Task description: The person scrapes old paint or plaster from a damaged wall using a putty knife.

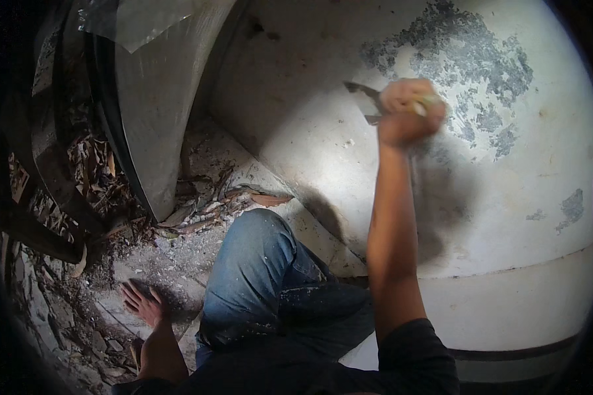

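Observation:
My right hand (411, 112) is closed around the handle of a flat-bladed scraper (365, 102), its blade pointing left over the pale painted wall (326, 143). The hand is slightly blurred, so whether the blade touches the surface cannot be told. Just right of this hand lies a large patch of grey, stripped surface (489, 64) with ragged edges. My left hand (146, 303) rests palm down with spread fingers on the dusty floor (178, 252), holding nothing.
Dry leaves and debris (99, 168) lie at the left among dark curved slats (54, 148). A tall grey panel (153, 108) with plastic sheeting (148, 19) over its top stands near the wall. My bent knee (252, 256) in dusty jeans is between my arms.

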Action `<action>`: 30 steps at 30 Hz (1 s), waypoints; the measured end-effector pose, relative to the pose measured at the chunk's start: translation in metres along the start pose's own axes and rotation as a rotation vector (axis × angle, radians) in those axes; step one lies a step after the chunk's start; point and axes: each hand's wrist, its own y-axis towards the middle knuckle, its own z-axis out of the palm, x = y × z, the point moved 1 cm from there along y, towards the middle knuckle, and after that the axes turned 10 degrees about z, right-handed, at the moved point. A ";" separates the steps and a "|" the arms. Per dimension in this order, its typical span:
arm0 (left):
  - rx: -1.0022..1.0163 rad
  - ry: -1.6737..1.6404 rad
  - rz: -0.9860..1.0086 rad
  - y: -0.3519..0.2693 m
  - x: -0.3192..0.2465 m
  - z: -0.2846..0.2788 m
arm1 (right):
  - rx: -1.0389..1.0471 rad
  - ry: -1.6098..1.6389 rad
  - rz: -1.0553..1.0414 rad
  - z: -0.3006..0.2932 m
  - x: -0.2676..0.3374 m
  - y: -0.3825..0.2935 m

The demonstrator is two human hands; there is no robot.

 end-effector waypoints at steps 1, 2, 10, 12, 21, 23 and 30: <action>0.007 0.005 -0.003 -0.003 0.002 0.002 | 0.057 0.191 -0.154 0.005 0.014 0.002; -0.003 0.010 -0.002 -0.005 0.006 0.005 | 0.117 0.233 -0.150 0.009 0.037 0.010; -0.001 -0.018 0.007 0.000 0.005 0.009 | -0.030 -0.032 0.198 -0.004 0.023 0.020; 0.012 0.003 -0.008 -0.005 0.008 0.012 | -0.019 0.147 0.094 0.006 0.040 0.026; 0.022 -0.011 0.005 0.000 0.001 0.002 | -0.118 0.159 0.523 -0.009 -0.018 -0.011; 0.034 -0.010 -0.010 -0.002 0.000 -0.002 | -0.068 -0.693 -0.009 0.000 0.022 -0.011; 0.009 -0.034 0.005 0.000 0.004 0.001 | -0.076 -0.096 0.260 -0.008 0.025 0.016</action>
